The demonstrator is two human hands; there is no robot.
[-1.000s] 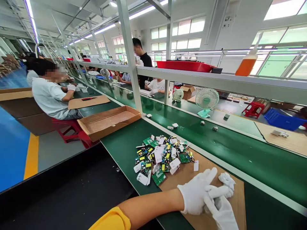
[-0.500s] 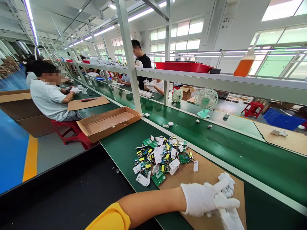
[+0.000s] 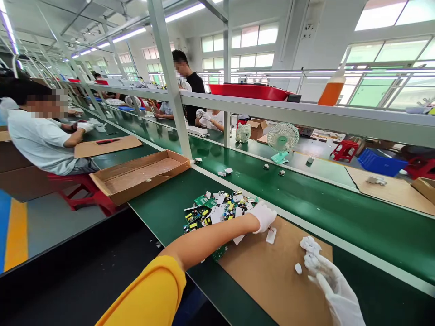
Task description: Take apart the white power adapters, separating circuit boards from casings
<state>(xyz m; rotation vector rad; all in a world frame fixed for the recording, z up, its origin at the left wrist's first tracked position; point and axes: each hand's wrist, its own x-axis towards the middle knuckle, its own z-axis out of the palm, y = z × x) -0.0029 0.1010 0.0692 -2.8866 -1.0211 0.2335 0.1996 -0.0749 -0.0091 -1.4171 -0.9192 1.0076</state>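
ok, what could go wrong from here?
The gloved left hand is at the edge of a loose pile of circuit boards; pulling one might drag its neighbours.
The left forearm crosses in front of the pile and could brush boards out of place.
A small white piece lies loose on the cardboard near the right hand; it might get knocked.

No readable text, labels, brands, numbers

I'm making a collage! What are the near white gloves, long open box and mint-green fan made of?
Near white gloves: probably matte cloth, softly wrinkled.
Long open box: likely cardboard, dull brown and thin-sided.
Mint-green fan: perhaps plastic, judging by its smooth, pastel look; I can't be sure.
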